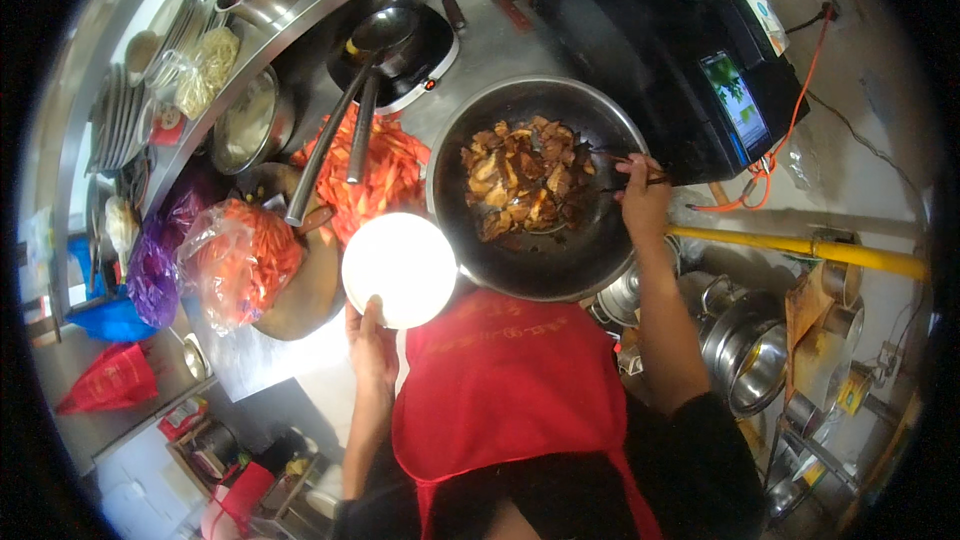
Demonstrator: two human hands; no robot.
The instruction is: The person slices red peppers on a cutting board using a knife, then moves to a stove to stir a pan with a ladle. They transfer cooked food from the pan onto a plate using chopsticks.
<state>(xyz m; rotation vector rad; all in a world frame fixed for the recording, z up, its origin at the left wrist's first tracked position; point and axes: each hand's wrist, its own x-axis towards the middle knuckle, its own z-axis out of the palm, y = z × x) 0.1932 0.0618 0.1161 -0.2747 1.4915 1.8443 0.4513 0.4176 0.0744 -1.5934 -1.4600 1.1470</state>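
A wide metal bowl (525, 270) at the counter's front edge holds browned, cooked food pieces (525, 172) with some liquid. At its right rim, my right hand (643, 191) grips what look like dark chopsticks (611, 157) that reach over the bowl. Left of the bowl, my left hand (375, 337) holds a round white dish (399, 270), its thumb on the near edge; glare hides whether the dish holds anything. Sliced orange-red vegetables (367, 187) lie heaped behind the dish.
Two long-handled ladles (330, 142) rest on an induction cooker (439, 64). Knives (510, 13) lie at the back. A bag of cut vegetables (244, 262) sits on a round wooden board (300, 307). A black machine (637, 52) with a screen stands right, stacked plates (120, 116) left.
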